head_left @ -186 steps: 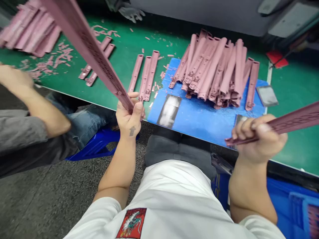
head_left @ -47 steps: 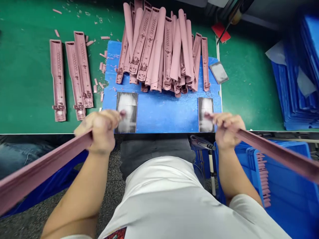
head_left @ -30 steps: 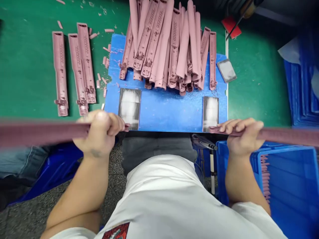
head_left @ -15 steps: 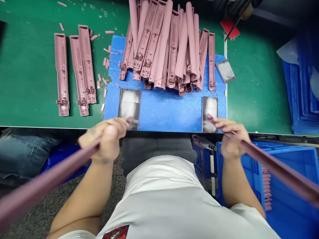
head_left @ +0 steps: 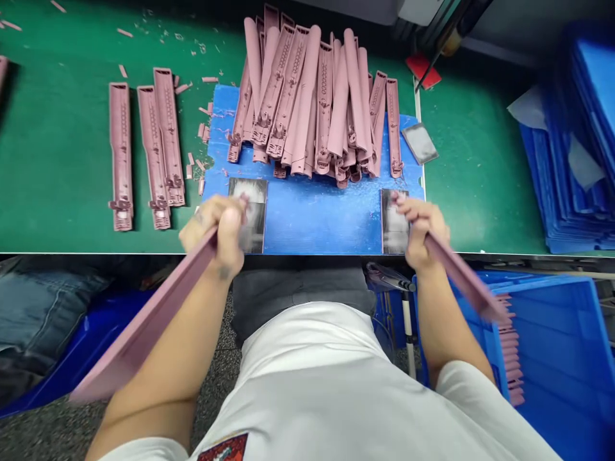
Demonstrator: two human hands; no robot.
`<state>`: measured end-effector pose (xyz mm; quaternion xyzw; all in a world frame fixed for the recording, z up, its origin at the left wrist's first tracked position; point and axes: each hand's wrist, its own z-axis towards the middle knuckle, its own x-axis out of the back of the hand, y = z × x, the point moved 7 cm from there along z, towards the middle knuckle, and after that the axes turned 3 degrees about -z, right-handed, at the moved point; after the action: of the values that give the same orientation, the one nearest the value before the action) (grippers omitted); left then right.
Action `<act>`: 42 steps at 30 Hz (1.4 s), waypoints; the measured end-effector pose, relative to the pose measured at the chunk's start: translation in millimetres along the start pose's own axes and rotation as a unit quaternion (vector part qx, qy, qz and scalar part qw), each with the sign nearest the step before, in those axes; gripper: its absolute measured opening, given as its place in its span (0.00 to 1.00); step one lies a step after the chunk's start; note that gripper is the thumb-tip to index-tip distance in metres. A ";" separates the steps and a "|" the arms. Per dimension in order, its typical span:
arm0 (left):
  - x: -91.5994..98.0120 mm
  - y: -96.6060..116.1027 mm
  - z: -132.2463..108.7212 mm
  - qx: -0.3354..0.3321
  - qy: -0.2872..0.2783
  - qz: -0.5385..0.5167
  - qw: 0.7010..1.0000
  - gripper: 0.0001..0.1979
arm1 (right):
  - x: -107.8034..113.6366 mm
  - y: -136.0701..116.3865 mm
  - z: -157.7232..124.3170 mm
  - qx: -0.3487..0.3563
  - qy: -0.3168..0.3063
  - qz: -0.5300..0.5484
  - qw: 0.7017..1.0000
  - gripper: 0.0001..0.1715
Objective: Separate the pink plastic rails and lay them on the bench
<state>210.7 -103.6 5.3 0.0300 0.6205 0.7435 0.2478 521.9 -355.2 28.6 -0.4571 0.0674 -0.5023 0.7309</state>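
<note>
My left hand (head_left: 216,230) is closed round one end of a long pink plastic shell (head_left: 148,320), whose other end slants down towards me over my forearm. Its gripped tip meets or hovers over a dark sanding pad (head_left: 254,221) with whitish dust; which of the two, I cannot tell. My right hand (head_left: 425,230) grips a second pink plastic shell (head_left: 464,275) the same way, its tip at another dusty dark pad (head_left: 394,240). Both shells are blurred. Beyond my hands, a heap of similar pink shells (head_left: 307,109) lies on a blue sheet (head_left: 321,221).
Several pink shells (head_left: 121,153) lie left on the green table (head_left: 57,160), with pink scraps (head_left: 204,131) beside them. A grey pad (head_left: 421,142) and a red piece (head_left: 423,70) lie right. Stacked blue sheets (head_left: 567,166) stand far right, above a blue crate (head_left: 562,346) holding pink parts.
Both hands have moved forward, away from me, over the pads with their shells. The shells' near ends have swung inward into view. The camera view has shifted slightly.
</note>
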 end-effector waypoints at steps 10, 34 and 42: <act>9.7 -36.2 90.5 0.036 0.073 0.054 0.995 0.30 | -4.8 67.4 64.8 -0.169 0.121 0.046 0.977 0.40; 28.2 18.4 -67.2 0.243 0.031 -0.099 0.964 0.24 | 54.3 10.0 -62.7 -0.296 0.041 0.110 0.948 0.46; 25.1 33.5 -46.6 0.199 0.046 -0.050 0.978 0.30 | 47.5 1.1 -64.2 -0.403 -0.052 0.240 0.882 0.29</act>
<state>161.2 -139.3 19.5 0.0129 0.7675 0.5922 0.2450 509.9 -431.4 8.2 -0.7079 0.3331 -0.2166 0.5839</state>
